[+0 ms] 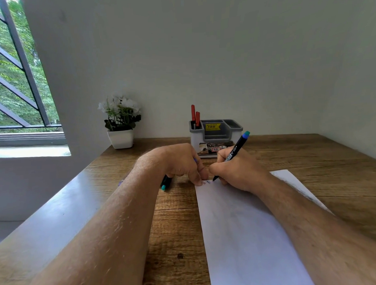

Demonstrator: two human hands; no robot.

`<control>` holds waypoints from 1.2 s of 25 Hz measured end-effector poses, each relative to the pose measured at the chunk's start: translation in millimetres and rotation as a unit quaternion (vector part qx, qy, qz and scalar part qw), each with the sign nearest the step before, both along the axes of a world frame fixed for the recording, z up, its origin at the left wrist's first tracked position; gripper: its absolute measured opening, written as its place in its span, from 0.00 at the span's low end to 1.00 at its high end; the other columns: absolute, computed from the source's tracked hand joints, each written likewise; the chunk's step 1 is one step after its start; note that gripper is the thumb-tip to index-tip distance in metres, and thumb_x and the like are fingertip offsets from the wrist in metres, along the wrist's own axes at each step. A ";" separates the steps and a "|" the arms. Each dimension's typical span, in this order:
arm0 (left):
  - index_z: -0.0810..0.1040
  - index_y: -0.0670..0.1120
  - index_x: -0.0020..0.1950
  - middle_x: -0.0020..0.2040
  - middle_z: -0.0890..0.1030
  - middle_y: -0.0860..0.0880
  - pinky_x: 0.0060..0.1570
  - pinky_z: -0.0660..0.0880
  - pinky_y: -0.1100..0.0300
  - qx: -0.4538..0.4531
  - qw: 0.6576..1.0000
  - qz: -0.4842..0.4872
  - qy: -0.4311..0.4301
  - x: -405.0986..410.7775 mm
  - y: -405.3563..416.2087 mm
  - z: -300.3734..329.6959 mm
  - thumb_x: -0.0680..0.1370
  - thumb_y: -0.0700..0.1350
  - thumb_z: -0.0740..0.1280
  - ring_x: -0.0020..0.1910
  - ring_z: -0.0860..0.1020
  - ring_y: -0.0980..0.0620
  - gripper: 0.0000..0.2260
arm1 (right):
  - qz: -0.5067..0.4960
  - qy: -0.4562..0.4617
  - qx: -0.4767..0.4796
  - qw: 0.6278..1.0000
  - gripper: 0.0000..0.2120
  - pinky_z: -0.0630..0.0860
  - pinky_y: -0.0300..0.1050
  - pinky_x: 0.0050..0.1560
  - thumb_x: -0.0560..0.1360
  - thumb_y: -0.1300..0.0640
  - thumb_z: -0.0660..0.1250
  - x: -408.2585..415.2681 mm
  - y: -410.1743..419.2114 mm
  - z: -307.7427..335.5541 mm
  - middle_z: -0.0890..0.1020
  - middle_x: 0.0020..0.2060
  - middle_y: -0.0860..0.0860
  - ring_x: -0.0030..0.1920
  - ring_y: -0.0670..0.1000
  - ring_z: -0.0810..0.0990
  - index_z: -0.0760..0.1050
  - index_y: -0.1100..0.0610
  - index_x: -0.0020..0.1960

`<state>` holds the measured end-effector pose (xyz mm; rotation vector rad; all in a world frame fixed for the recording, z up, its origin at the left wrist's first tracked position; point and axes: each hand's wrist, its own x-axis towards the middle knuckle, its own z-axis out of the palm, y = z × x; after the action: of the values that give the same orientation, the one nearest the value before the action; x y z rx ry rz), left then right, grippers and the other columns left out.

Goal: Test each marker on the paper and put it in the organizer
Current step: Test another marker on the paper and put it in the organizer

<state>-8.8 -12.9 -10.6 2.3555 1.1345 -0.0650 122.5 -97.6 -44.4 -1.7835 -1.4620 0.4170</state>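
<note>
Right hand [232, 168] grips the marker [233, 154], tip on the paper [245, 225]; left hand [183, 161], fingers curled, pins its far-left corner. If that slips, the line probably smears.

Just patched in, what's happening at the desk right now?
The person's right hand holds a black marker with its tip on the top edge of the paper, next to a few small scribbles. The left hand pins the paper's corner. Two red markers already stand in the organizer by the wall. At least one more marker lies on the table under the left hand.
</note>
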 end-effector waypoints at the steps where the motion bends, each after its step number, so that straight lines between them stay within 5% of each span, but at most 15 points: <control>1: 0.83 0.55 0.45 0.48 0.79 0.57 0.57 0.72 0.49 -0.001 1.000 -0.007 0.001 -0.2 -0.7 1.0 0.73 0.41 0.74 0.54 0.74 0.51 0.08 | 0.000 0.004 -0.004 1.000 0.11 0.70 0.41 0.32 0.70 0.56 0.72 1.1 0.6 -0.6 0.79 0.30 0.54 0.32 0.49 0.76 0.73 0.56 0.32; 3: 0.82 0.57 0.45 0.50 0.79 0.55 0.57 0.72 0.49 0.004 1.000 -0.013 -0.017 -0.8 -2.6 5.0 0.75 0.41 0.71 0.52 0.75 0.50 0.10 | -0.012 0.037 0.012 0.999 0.11 0.69 0.42 0.31 0.71 0.57 0.70 5.2 3.1 -0.8 0.79 0.29 0.54 0.30 0.48 0.74 0.72 0.55 0.33; 6: 0.82 0.55 0.47 0.39 0.75 0.50 0.40 0.69 0.56 -0.039 0.987 0.020 -0.153 -4.4 -2.7 11.8 0.77 0.35 0.62 0.33 0.69 0.53 0.16 | -0.014 0.184 0.082 0.979 0.12 0.63 0.40 0.25 0.74 0.59 0.67 11.7 5.2 4.1 0.76 0.27 0.54 0.24 0.48 0.68 0.71 0.53 0.33; 8: 0.83 0.51 0.50 0.35 0.71 0.48 0.32 0.64 0.59 -0.085 0.967 0.031 -0.238 -5.6 1.8 11.4 0.76 0.33 0.57 0.28 0.65 0.53 0.18 | 0.014 0.288 0.122 0.950 0.12 0.60 0.37 0.21 0.76 0.62 0.66 15.1 5.0 8.3 0.75 0.26 0.54 0.21 0.48 0.65 0.71 0.54 0.35; 11: 0.81 0.49 0.58 0.42 0.75 0.43 0.32 0.67 0.58 -0.084 0.952 0.024 -0.295 -4.1 1.8 8.9 0.79 0.33 0.57 0.32 0.68 0.52 0.18 | 0.047 0.376 0.157 0.912 0.11 0.61 0.34 0.19 0.76 0.64 0.66 18.1 5.0 10.8 0.75 0.27 0.52 0.20 0.46 0.67 0.73 0.53 0.36; 14: 0.78 0.47 0.65 0.57 0.77 0.45 0.45 0.76 0.60 -0.008 0.947 0.016 -0.320 -2.6 -0.6 7.3 0.81 0.34 0.61 0.42 0.75 0.52 0.16 | 0.064 0.437 0.179 0.879 0.11 0.61 0.33 0.19 0.75 0.66 0.66 20.1 7.4 11.2 0.74 0.27 0.50 0.20 0.45 0.67 0.75 0.54 0.37; 17: 0.79 0.49 0.64 0.58 0.79 0.49 0.61 0.76 0.54 0.028 0.945 0.002 -0.327 -3.0 0.4 5.8 0.79 0.36 0.65 0.53 0.79 0.51 0.16 | 0.067 0.462 0.194 0.863 0.07 0.62 0.34 0.20 0.75 0.64 0.66 20.1 6.9 12.3 0.76 0.28 0.51 0.21 0.45 0.69 0.76 0.56 0.39; 22: 0.81 0.47 0.62 0.39 0.75 0.57 0.45 0.70 0.67 0.061 0.936 0.006 -0.346 -3.3 -4.2 7.9 0.79 0.36 0.67 0.35 0.73 0.59 0.13 | 0.063 0.455 0.204 0.865 0.05 0.64 0.35 0.22 0.75 0.60 0.63 18.3 4.3 13.3 0.79 0.29 0.53 0.23 0.47 0.70 0.77 0.58 0.42; 30: 0.80 0.47 0.64 0.47 0.79 0.54 0.50 0.71 0.62 0.086 0.947 -0.011 -0.310 -0.9 -2.3 5.5 0.79 0.36 0.66 0.43 0.74 0.58 0.15 | 0.046 0.435 0.200 0.877 0.07 0.64 0.35 0.21 0.77 0.61 0.62 17.0 6.5 13.3 0.80 0.30 0.55 0.22 0.47 0.71 0.78 0.59 0.43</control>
<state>-9.7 -15.2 -5.2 2.2757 0.8170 0.7436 139.5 -91.1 -31.1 -0.9697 -0.8822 0.7759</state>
